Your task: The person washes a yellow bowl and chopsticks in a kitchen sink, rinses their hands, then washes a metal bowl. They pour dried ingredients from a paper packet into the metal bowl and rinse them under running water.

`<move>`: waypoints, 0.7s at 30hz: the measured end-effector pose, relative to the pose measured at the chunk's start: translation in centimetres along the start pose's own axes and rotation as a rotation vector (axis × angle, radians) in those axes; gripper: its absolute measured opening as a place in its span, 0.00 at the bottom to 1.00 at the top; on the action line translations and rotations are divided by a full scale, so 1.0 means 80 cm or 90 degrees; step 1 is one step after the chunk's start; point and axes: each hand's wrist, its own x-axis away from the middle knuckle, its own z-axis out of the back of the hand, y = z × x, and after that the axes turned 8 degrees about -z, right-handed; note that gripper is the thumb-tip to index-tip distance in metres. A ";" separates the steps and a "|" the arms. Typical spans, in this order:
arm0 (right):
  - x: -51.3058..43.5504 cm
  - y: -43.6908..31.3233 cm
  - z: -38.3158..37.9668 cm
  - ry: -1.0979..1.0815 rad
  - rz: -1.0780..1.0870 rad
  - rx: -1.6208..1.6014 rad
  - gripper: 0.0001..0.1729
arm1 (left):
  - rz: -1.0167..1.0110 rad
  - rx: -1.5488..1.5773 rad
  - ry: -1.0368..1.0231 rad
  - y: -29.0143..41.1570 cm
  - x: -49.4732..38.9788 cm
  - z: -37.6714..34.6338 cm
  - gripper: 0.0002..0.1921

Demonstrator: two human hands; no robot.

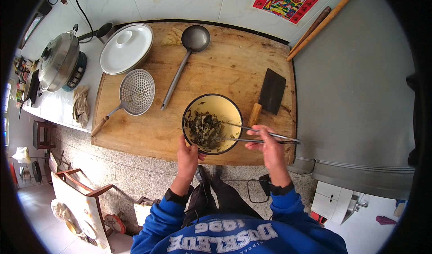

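Observation:
A cream enamel bowl with a dark rim (233, 109) stands near the front edge of a wooden board (222, 65). Dark green chopped leafy food (206, 129) lies inside it. My left hand (188, 154) grips the bowl's rim at the lower left. In my right hand (268, 147) is a pair of metal chopsticks (278, 138), spread a little apart, their tips in the food. Just beyond that hand lies a cleaver (272, 91) with a wooden handle. A metal ladle (195, 39) and a perforated skimmer (137, 92) rest on the board to the left.
A white lidded enamel basin (126, 48) and a metal cup (105, 31) stand at the back left. Farther left, a lidded pot (58, 63) sits on an electric cooker, near a crumpled cloth (81, 105). Wooden rods (325, 21) lean at the back right beside a grey surface (354, 95).

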 end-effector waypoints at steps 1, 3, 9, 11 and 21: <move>-0.006 0.015 -0.007 0.003 -0.037 0.007 0.22 | 0.001 -0.016 0.003 0.001 0.001 -0.001 0.22; -0.023 0.053 -0.023 0.061 -0.016 -0.025 0.25 | 0.008 -0.032 0.005 0.004 0.002 -0.003 0.22; -0.047 0.105 -0.022 0.167 -0.035 -0.223 0.25 | 0.005 -0.027 -0.002 0.008 0.002 -0.007 0.22; -0.044 0.095 -0.011 0.142 -0.063 -0.253 0.25 | 0.020 0.001 -0.009 0.007 0.001 -0.006 0.22; 0.004 0.025 -0.028 -0.065 0.243 0.214 0.19 | 0.012 0.013 0.011 -0.006 0.001 -0.009 0.16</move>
